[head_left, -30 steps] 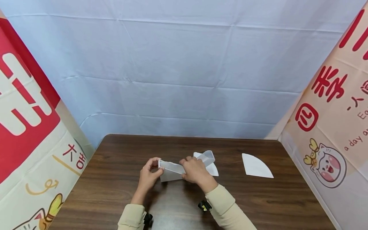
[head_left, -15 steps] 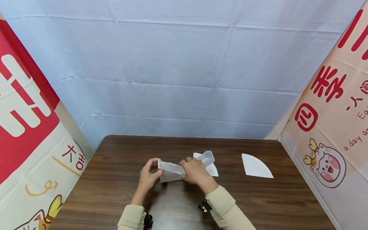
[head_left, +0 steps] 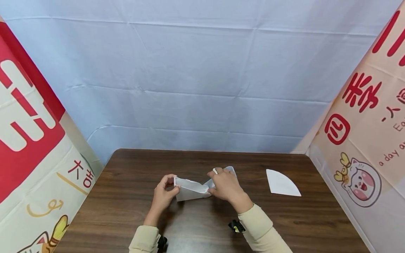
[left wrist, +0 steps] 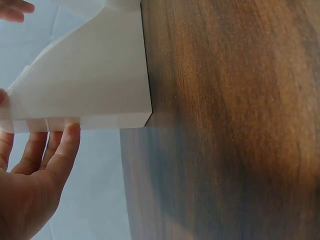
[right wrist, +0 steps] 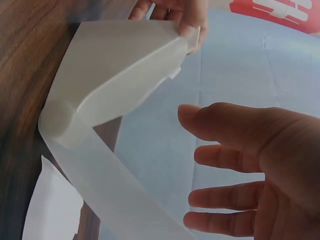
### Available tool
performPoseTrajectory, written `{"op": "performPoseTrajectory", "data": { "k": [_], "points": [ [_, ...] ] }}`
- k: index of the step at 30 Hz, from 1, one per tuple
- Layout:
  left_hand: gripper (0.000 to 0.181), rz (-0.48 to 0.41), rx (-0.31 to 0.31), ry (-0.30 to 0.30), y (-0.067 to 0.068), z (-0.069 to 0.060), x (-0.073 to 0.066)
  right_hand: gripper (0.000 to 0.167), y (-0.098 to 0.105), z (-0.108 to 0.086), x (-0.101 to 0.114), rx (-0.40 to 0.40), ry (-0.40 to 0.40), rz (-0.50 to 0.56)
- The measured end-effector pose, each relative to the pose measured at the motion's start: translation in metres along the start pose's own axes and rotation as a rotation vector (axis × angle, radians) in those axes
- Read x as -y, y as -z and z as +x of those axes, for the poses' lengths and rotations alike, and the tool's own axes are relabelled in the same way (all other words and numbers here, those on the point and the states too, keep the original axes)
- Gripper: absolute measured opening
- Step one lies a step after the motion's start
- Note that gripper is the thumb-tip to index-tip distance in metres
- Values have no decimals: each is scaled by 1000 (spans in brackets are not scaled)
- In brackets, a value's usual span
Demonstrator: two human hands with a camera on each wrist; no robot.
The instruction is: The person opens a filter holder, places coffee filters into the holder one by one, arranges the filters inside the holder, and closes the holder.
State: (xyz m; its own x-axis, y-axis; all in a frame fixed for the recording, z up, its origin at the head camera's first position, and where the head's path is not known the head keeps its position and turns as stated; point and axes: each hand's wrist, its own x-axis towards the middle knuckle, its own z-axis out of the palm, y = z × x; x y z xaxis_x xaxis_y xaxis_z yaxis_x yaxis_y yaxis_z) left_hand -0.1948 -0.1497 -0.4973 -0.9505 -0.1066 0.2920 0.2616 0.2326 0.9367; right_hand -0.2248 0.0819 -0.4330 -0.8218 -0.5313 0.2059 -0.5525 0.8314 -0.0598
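A white, translucent angular holder [head_left: 191, 192] stands on the table, wide at its left end and low at its right. My left hand [head_left: 163, 197] pinches that left end between thumb and fingers, as the left wrist view also shows, with fingers [left wrist: 67, 150] along the holder's end face [left wrist: 95, 75]. From the low corner a pale band [right wrist: 120, 185] runs back to the right. My right hand [head_left: 228, 187] is over this band in the head view; in the right wrist view the hand [right wrist: 265, 165] has its fingers extended and apart, touching nothing.
A white quarter-circle sheet [head_left: 282, 183] lies on the brown table [head_left: 303, 218] to the right. Another white sheet [right wrist: 52, 205] lies beside the band. Pale blue cloth [head_left: 202, 70] hangs behind the table, with printed cloths at both sides.
My right hand has moved right, off the holder's low right part, and its fingers have opened. My left hand keeps the same grip, and the holder has hardly moved.
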Motion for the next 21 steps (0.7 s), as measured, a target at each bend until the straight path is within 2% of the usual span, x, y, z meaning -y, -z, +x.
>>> {"op": "performPoseTrajectory", "data": {
  "k": [10,21],
  "points": [
    [31,6,-1,8,0,0,-2,54,10,-6,-17,-13,-68,-8],
    [32,30,-1,23,0,-1,-2,56,12,-15,-36,-63,-108,73]
  ]
}}
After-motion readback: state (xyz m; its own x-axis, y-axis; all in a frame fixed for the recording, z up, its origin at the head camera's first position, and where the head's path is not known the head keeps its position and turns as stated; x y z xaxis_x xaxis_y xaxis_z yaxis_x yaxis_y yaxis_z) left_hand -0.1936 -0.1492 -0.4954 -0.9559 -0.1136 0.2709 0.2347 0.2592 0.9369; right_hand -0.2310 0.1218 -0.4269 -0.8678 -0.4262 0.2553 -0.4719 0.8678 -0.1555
